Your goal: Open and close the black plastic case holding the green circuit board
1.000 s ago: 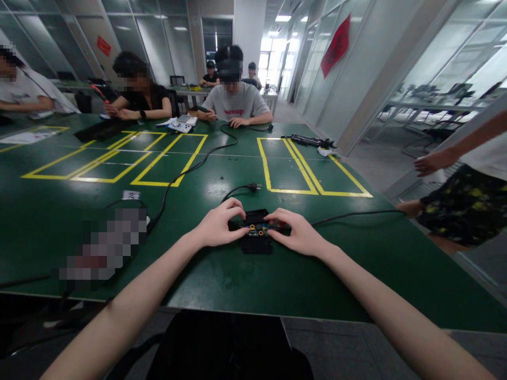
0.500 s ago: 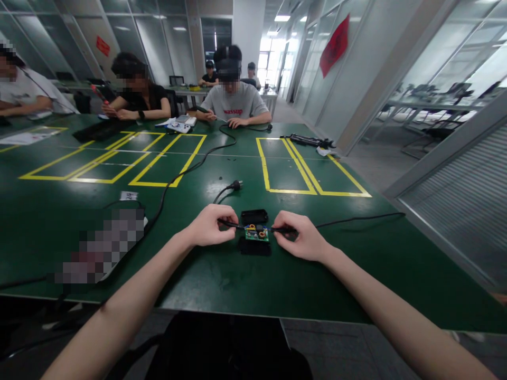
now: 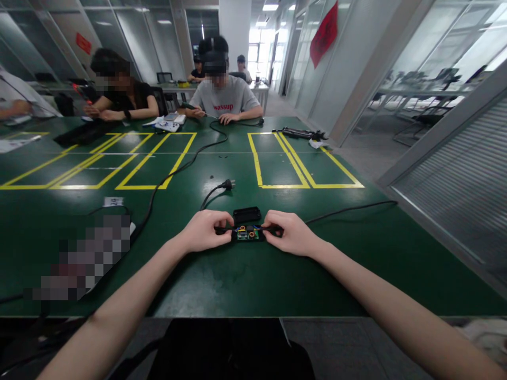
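A small green circuit board (image 3: 247,233) with copper coils sits in or over a black case half, between my two hands. My left hand (image 3: 208,230) pinches the black cable at the board's left end. On the right, my right hand (image 3: 292,233) is closed on the black cable (image 3: 352,208) that runs off across the table. Just beyond the board lies the other black case half (image 3: 246,214), its hollow side up. A black plug (image 3: 227,184) on a short cable rests farther back, left of the case.
On the green table (image 3: 253,285) lie a blurred power strip (image 3: 95,253) at left, a long black cable (image 3: 152,198), yellow tape outlines (image 3: 259,171) and a black folded stand (image 3: 299,133). Across the table sit people, one in a grey shirt (image 3: 227,97).
The board has come down onto the near case half, which now shows around it. Both hands moved with it and still hold the cables. The camera view has turned slightly.
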Motion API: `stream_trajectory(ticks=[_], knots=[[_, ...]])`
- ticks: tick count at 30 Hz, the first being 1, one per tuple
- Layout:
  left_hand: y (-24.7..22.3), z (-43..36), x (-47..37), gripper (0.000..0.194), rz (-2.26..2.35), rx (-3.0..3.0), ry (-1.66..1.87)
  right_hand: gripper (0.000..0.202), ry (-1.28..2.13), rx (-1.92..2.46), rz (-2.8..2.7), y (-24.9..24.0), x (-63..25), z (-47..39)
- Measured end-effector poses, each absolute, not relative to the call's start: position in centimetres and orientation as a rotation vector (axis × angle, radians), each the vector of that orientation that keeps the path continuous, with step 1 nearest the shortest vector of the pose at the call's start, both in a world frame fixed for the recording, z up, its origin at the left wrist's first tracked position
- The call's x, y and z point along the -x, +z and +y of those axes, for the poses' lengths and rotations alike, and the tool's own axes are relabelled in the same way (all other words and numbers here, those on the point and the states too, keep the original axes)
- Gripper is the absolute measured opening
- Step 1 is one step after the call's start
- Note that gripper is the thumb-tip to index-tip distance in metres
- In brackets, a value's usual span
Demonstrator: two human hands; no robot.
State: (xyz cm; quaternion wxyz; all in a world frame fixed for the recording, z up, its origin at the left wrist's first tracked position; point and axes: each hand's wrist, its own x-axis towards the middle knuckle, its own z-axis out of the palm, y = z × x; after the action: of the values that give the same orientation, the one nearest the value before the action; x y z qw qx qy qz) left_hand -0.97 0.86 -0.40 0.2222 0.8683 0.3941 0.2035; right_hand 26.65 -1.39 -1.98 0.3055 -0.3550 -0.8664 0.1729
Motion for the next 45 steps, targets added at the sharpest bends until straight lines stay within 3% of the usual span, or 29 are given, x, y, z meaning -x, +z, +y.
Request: stream_trajectory(ticks=[14, 18, 28, 35, 38, 40, 45], knots=[[-1.2, 0.6, 0.3, 0.018, 0.927, -2.515, 0.631, 0.019, 0.725, 0.928, -2.360, -1.8, -28.2, -0.2], [-1.2, 0.6, 0.2, 0.015, 0.932, -2.533, 0.616, 0.024, 0.562, 0.907, -2.415, -2.1, -28.4, 0.0], [-1.4, 0.9, 0.1, 0.016, 0.985, -2.760, 0.618, 0.017, 0.042, 0.860, -2.561, -2.5, -27.5, -0.8], [-2.1, 1.2, -0.5, 0.013, 1.170, -2.404, 0.845, 0.018, 0.221, 1.100, -2.243, -2.9, -27.0, 0.2], [-2.2, 1.7, -0.7, 0.016, 1.459, -2.322, 0.825, 0.028, 0.175, 1.307, -2.152, -3.6, -26.5, 1.1], [-2.2, 1.9, -0.8, 0.018, 1.545, -2.307, 0.785, 0.023, 0.223, 1.317, -2.164, -4.1, -26.2, 1.5], [-2.1, 1.8, -0.7, 0.022, 1.315, -2.123, 0.884, 0.019, 0.624, 1.195, -1.972, -4.3, -26.2, 1.7]])
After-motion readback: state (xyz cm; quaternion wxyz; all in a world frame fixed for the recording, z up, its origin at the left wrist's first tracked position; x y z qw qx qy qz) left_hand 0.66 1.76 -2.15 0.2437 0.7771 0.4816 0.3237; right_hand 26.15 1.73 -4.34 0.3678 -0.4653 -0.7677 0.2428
